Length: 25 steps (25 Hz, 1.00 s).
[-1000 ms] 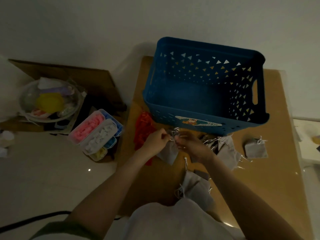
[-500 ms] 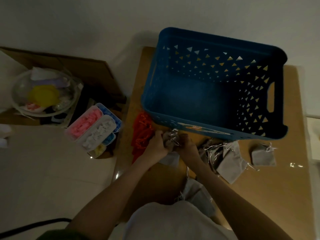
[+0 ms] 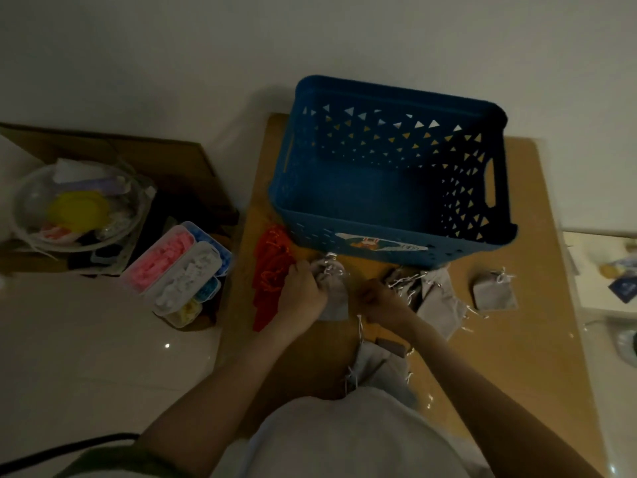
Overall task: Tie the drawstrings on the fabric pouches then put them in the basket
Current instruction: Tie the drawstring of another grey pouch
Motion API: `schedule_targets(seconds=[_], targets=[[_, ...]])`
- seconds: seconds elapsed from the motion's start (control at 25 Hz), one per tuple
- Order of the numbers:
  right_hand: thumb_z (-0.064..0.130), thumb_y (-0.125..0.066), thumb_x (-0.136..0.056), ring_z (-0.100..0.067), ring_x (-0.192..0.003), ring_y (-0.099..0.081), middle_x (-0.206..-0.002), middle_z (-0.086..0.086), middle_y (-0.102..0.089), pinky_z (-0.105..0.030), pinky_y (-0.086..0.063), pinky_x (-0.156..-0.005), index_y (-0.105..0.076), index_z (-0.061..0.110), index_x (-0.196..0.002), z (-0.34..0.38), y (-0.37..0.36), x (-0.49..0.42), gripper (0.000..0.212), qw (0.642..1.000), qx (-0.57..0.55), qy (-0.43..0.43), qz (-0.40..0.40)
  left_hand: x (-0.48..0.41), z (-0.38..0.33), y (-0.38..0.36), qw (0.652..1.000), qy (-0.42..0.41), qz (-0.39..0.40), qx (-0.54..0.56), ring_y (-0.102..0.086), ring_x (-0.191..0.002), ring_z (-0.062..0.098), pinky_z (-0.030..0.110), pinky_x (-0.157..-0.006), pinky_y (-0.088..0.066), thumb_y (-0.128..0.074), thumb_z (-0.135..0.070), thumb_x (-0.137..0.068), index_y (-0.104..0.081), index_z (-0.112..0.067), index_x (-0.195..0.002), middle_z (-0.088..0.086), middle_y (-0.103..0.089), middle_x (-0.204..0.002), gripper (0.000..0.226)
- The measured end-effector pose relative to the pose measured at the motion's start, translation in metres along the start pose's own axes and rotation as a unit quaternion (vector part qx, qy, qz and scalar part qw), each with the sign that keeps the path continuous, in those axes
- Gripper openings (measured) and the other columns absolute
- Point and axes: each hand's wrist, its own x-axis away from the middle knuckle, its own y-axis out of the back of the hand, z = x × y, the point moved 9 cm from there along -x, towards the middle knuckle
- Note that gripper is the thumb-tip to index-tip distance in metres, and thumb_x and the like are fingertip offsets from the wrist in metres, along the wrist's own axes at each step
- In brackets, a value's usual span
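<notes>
Across the middle, a brown table (image 3: 517, 357), and at its far end a blue basket (image 3: 448, 244), upright, open at the top, triangle cut-outs in its walls. Off to the left on the floor, a clear bowl (image 3: 31, 205) of mixed bits, and nearer the table a compartment box (image 3: 193, 267) with pink, white, blue and yellow contents. By the basket's near left corner, a heap of red pouches (image 3: 270, 284). Before the basket's front wall, right of centre, a pile of grey pouches (image 3: 437, 301) with white strings loose. At the table's near edge, close to the body, another grey pouch (image 3: 382, 370). Left hand (image 3: 300, 293) curled round the neck of the held pouch (image 3: 332, 300), just in front of the basket and beside the red heap. Right hand (image 3: 382, 301) curled in a loose fist just beside that pouch; cannot tell whether a drawstring sits in it. Farther right, apart, a single grey pouch (image 3: 494, 294), flat, strings bunched at its top.
</notes>
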Motion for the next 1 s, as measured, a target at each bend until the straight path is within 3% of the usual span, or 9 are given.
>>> schedule_targets(seconds=[0.12, 0.2, 0.36, 0.44, 0.6, 0.72, 0.84, 0.92, 1.0], targets=[[0.026, -0.062, -0.085, -0.009, -0.100, -0.059, -0.100, -0.006, -0.059, -0.018, -0.041, -0.082, -0.066, 0.012, -0.096, -0.014, -0.009, 0.018, 0.018, 0.992, 0.077, -0.024, 0.099, 0.010, -0.006, -0.005, 0.997, -0.029, 0.055, -0.046, -0.055, -0.087, 0.015, 0.028, -0.071, -0.043, -0.047, -0.024, -0.097, -0.054, -0.013, -0.113, -0.001, -0.057, -0.100, 0.020], [0.036, -0.068, -0.080, -0.005, -0.098, -0.053, -0.101, 0.002, -0.054, -0.016, -0.036, -0.081, -0.059, 0.023, -0.086, -0.022, -0.017, 0.035, 0.016, 0.983, 0.126, -0.015, 0.133, 0.019, -0.008, -0.018, 0.989, -0.050, 0.105, -0.089, -0.060, -0.085, 0.019, 0.030, -0.068, -0.046, -0.042, -0.021, -0.099, -0.058, -0.013, -0.102, 0.006, -0.063, -0.095, 0.018], [0.031, -0.079, -0.072, -0.028, -0.125, -0.038, -0.136, -0.008, -0.035, -0.038, -0.039, -0.099, -0.039, 0.013, -0.128, -0.038, -0.028, 0.062, 0.072, 0.974, 0.218, -0.014, 0.053, 0.046, 0.004, -0.049, 0.976, -0.027, 0.198, -0.086, -0.064, -0.086, 0.024, 0.035, -0.075, -0.053, -0.043, -0.021, -0.098, -0.060, -0.011, -0.098, 0.010, -0.065, -0.096, 0.020], [0.030, -0.079, -0.073, -0.032, -0.131, -0.033, -0.141, -0.010, -0.031, -0.046, -0.036, -0.104, -0.029, 0.011, -0.136, -0.044, -0.034, 0.074, 0.083, 0.974, 0.221, -0.018, 0.036, 0.055, 0.013, -0.063, 0.972, 0.001, 0.229, -0.057, -0.067, -0.087, 0.031, 0.038, -0.079, -0.055, -0.041, -0.022, -0.100, -0.060, -0.004, -0.104, 0.018, -0.068, -0.097, 0.026], [0.032, -0.061, -0.088, -0.031, -0.130, -0.034, -0.138, -0.009, -0.039, -0.043, -0.035, -0.103, -0.044, 0.016, -0.132, -0.066, -0.044, 0.085, 0.049, 0.956, 0.281, -0.053, 0.062, 0.069, 0.029, -0.080, 0.961, 0.072, 0.267, -0.011, -0.062, -0.072, 0.023, 0.037, -0.072, -0.055, -0.038, -0.021, -0.102, -0.050, -0.002, -0.123, 0.018, -0.065, -0.100, 0.031], [0.034, -0.057, -0.090, -0.031, -0.129, -0.035, -0.136, -0.011, -0.040, -0.040, -0.037, -0.100, -0.052, 0.016, -0.126, -0.071, -0.037, 0.086, 0.041, 0.958, 0.278, -0.072, 0.026, 0.089, 0.035, -0.098, 0.936, 0.101, 0.337, -0.024, -0.056, -0.072, 0.016, 0.029, -0.061, -0.050, -0.045, -0.031, -0.099, -0.044, -0.010, -0.130, 0.009, -0.057, -0.095, 0.038], [0.026, -0.061, -0.088, -0.032, -0.125, -0.039, -0.135, -0.014, -0.037, -0.038, -0.040, -0.097, -0.042, 0.010, -0.130, -0.068, -0.031, 0.087, 0.049, 0.974, 0.206, -0.090, -0.034, 0.102, 0.038, -0.122, 0.918, 0.054, 0.379, -0.104, -0.052, -0.071, 0.016, 0.028, -0.061, -0.043, -0.063, -0.037, -0.089, -0.052, -0.007, -0.113, 0.007, -0.056, -0.085, 0.040], [0.023, -0.061, -0.088, -0.030, -0.118, -0.046, -0.130, -0.013, -0.046, -0.038, -0.044, -0.093, -0.043, 0.010, -0.125, -0.065, -0.025, 0.089, 0.042, 0.983, 0.134, -0.100, -0.072, 0.098, 0.032, -0.129, 0.932, 0.012, 0.350, -0.093, -0.049, -0.073, 0.017, 0.027, -0.061, -0.037, -0.068, -0.025, -0.086, -0.057, -0.003, -0.099, 0.005, -0.052, -0.078, 0.028], [0.031, -0.056, -0.093, -0.026, -0.107, -0.054, -0.117, -0.009, -0.057, -0.035, -0.046, -0.087, -0.053, 0.011, -0.117, -0.065, -0.019, 0.091, 0.032, 0.988, 0.061, -0.108, -0.091, 0.092, 0.019, -0.121, 0.949, -0.016, 0.312, -0.053, -0.049, -0.074, 0.017, 0.028, -0.064, -0.037, -0.064, -0.016, -0.088, -0.056, -0.013, -0.078, 0.001, -0.050, -0.072, 0.013]])
